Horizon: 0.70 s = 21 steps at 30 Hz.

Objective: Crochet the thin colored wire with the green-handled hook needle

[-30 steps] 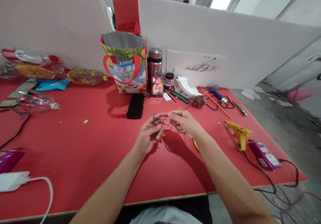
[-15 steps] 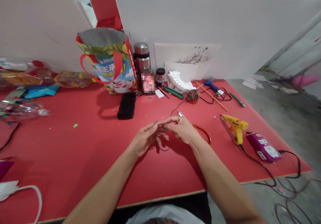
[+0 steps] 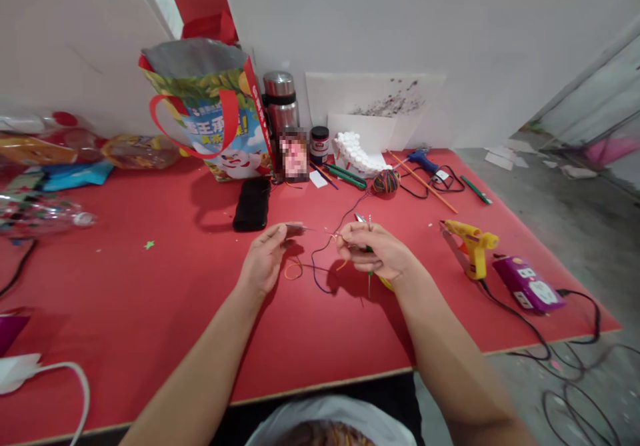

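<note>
Yarn [image 3: 314, 230] apparently stretched between left fingers [image 3: 278, 235], right fingers [image 3: 356, 235].

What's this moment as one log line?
left hand: pinching yarn; right hand: yarn, slim tool; hands: apart; ball: on table

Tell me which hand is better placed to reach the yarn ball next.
Probably the right hand: it's closer to the multicolored yarn ball than the left hand, though both seemingly pinch yarn.

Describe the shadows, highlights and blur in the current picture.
Head view: soft shadows lie on the table left of the bag and beside the right arm; head view: the flask shows bright highlights; head view: the strand between the left hand and right hand looks slightly blurred.
</note>
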Available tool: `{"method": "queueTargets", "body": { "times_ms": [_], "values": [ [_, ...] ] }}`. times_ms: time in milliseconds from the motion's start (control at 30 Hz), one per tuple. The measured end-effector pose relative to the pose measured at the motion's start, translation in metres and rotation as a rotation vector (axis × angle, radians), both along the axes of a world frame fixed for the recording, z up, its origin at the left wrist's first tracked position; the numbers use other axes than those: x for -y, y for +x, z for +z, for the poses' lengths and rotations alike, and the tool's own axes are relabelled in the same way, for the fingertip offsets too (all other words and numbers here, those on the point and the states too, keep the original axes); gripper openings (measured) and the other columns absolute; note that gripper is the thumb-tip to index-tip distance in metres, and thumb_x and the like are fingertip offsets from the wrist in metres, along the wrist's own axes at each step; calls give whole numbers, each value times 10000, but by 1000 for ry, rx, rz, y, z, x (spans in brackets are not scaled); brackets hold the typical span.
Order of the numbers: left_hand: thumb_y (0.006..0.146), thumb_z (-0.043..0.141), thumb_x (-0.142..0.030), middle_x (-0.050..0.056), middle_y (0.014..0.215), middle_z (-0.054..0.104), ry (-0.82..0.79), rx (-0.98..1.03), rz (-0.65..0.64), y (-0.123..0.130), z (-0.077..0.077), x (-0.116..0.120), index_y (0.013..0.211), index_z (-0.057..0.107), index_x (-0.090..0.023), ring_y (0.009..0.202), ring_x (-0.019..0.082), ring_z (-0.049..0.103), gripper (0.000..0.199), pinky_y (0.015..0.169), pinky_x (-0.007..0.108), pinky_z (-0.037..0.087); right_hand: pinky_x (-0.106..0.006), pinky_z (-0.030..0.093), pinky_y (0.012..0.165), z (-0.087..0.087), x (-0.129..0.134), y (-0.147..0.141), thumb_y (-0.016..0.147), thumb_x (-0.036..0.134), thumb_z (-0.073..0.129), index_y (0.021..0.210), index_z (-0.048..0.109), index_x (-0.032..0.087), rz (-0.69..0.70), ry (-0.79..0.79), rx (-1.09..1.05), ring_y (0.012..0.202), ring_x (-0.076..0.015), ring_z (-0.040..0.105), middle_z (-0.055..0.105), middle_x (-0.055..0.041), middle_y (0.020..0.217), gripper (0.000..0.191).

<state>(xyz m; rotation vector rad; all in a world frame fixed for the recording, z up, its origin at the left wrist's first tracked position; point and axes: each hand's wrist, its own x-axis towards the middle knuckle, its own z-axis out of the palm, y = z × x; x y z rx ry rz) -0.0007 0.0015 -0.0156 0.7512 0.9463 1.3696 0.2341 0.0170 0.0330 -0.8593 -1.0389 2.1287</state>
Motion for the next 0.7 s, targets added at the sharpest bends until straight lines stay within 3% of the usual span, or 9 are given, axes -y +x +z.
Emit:
{"method": "queueTargets", "body": {
  "times_ms": [133, 233, 400, 500, 700],
  "values": [
    [817, 811, -275, 99, 1253, 738, 118, -23, 91, -4, 3, -1, 1127, 787, -208, 1187, 217, 652, 319, 1008, 338, 497, -129, 120, 345, -1, 0, -1, 847, 296, 742, 884, 724, 125, -67, 28, -24, 377, 3, 172, 514, 71, 548, 176],
    [866, 752, -298, 101, 1218, 748, 158, 104, 87, -6, 9, 0, 1137, 779, -197, 1200, 237, 667, 291, 1133, 404, 437, -128, 127, 352, -1, 0, -1, 851, 285, 739, 899, 728, 125, -104, 31, -19, 382, -1, 171, 447, 91, 527, 167],
    [908, 668, -324, 132, 1197, 732, 81, 291, -86, 4, 17, 10, 1160, 765, -150, 1137, 260, 688, 321, 1118, 439, 477, -132, 124, 337, -2, 4, -9, 830, 307, 769, 891, 710, 133, 21, 2, 2, 378, -8, 200, 514, 73, 530, 193],
    [898, 680, -308, 149, 1196, 718, 65, 288, -182, 15, 18, 18, 1183, 755, -145, 986, 217, 695, 337, 980, 385, 551, -134, 131, 331, -4, 8, -15, 834, 342, 774, 907, 711, 135, 102, 3, 8, 366, -7, 206, 529, 74, 525, 229],
    [852, 694, -277, 140, 1130, 704, 53, 318, -180, 16, 17, 19, 1153, 764, -143, 849, 186, 656, 337, 902, 381, 567, -131, 112, 337, 0, 7, -15, 839, 311, 752, 916, 719, 124, -10, -15, -21, 363, 5, 166, 498, 88, 525, 205]
  ]
}}
